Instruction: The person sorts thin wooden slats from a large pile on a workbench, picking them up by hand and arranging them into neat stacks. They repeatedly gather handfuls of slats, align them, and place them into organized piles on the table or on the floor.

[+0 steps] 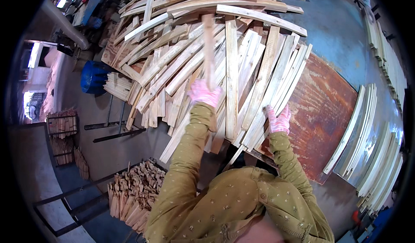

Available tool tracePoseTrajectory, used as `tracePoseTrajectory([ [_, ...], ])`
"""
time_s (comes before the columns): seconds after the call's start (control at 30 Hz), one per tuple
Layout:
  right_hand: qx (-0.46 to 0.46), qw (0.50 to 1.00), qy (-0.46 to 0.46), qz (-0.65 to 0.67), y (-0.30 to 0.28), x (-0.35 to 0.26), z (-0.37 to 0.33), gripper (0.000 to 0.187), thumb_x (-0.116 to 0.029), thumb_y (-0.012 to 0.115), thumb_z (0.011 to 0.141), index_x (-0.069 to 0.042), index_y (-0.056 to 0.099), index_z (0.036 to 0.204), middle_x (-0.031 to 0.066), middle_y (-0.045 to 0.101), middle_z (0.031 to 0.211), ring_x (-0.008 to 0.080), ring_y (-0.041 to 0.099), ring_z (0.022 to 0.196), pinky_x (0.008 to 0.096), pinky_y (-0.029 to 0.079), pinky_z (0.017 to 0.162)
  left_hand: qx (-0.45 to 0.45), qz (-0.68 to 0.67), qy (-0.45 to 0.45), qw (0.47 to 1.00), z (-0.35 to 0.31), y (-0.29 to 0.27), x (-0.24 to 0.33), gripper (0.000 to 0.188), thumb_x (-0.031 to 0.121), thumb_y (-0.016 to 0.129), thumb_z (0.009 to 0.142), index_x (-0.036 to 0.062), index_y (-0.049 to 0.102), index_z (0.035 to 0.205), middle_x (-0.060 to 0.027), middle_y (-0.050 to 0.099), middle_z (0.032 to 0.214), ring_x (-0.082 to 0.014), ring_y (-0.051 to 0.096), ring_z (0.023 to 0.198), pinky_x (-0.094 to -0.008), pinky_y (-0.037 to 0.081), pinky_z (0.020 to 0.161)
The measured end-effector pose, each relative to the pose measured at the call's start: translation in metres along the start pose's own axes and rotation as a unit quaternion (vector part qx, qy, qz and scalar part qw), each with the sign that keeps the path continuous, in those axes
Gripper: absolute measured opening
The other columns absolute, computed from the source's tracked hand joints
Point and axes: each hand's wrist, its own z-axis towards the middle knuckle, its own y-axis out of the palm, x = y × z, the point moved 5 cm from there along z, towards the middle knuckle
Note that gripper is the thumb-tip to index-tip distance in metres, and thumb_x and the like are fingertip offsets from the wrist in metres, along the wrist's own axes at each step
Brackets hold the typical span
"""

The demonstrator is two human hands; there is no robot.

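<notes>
My left hand (205, 92), in a pink and white glove, is closed round the near end of a wooden slat (209, 48). That slat points away from me over the pile and is smeared by motion. My right hand (279, 118), gloved the same way, has its fingers apart beside several pale slats (290, 72) at the right edge of the pile. Its thumb side touches them, and I see nothing held in it. Between my hands another wooden slat (231, 76) lies lengthwise on the heap.
Long slats (261, 19) lie crosswise at the far side. A worn reddish-brown board (320, 113) extends to the right, with stacked strips (361, 130) beyond. A blue barrel (93, 76) stands at the left. Short wood pieces (134, 195) fill a rack at the lower left.
</notes>
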Motion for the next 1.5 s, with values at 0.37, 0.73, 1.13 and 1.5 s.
tracePoseTrajectory([
  [0.37, 0.015, 0.995, 0.026, 0.100, 0.004, 0.027, -0.010, 0.084, -0.042, 0.071, 0.081, 0.001, 0.035, 0.143, 0.0237, 0.039, 0.139, 0.0348, 0.043, 0.128, 0.0399, 0.036, 0.106, -0.164, -0.069, 0.320, 0.931, -0.126, -0.001, 0.072, 0.066, 0.043, 0.061, 0.085, -0.0024, 0.047, 0.132, -0.0232, 0.036, 0.145, -0.0385, 0.031, 0.137, -0.0500, 0.022, 0.114],
  [0.73, -0.116, 0.993, 0.011, -0.001, -0.007, 0.032, 0.020, 0.086, -0.061, 0.054, 0.085, -0.003, 0.032, 0.145, 0.0311, 0.039, 0.141, 0.0431, 0.032, 0.136, 0.0426, 0.028, 0.112, 0.113, -0.020, 0.078, 0.990, 0.004, 0.031, -0.007, 0.087, 0.065, 0.046, 0.087, 0.0026, 0.030, 0.146, -0.0240, 0.036, 0.146, -0.0368, 0.033, 0.137, -0.0493, 0.023, 0.113],
  [1.13, -0.090, 0.994, 0.053, -0.013, -0.092, 0.059, 0.051, 0.095, -0.059, 0.064, 0.078, 0.001, 0.032, 0.145, 0.0290, 0.040, 0.142, 0.0384, 0.036, 0.135, 0.0409, 0.029, 0.112, -0.159, -0.377, 0.148, 0.901, -0.125, 0.116, 0.079, 0.107, 0.067, 0.063, 0.077, -0.0071, 0.025, 0.144, -0.0307, 0.034, 0.144, -0.0403, 0.032, 0.136, -0.0398, 0.027, 0.112],
  [1.5, -0.099, 0.992, 0.076, -0.009, -0.062, 0.058, -0.013, 0.106, -0.061, 0.065, 0.075, -0.003, 0.018, 0.150, 0.0298, 0.026, 0.149, 0.0412, 0.024, 0.140, 0.0421, 0.022, 0.115, 0.141, -0.013, 0.378, 0.915, -0.080, -0.020, 0.278, 0.081, 0.041, 0.064, 0.085, -0.0076, 0.032, 0.140, -0.0260, 0.053, 0.128, -0.0388, 0.055, 0.114, -0.0449, 0.040, 0.101],
])
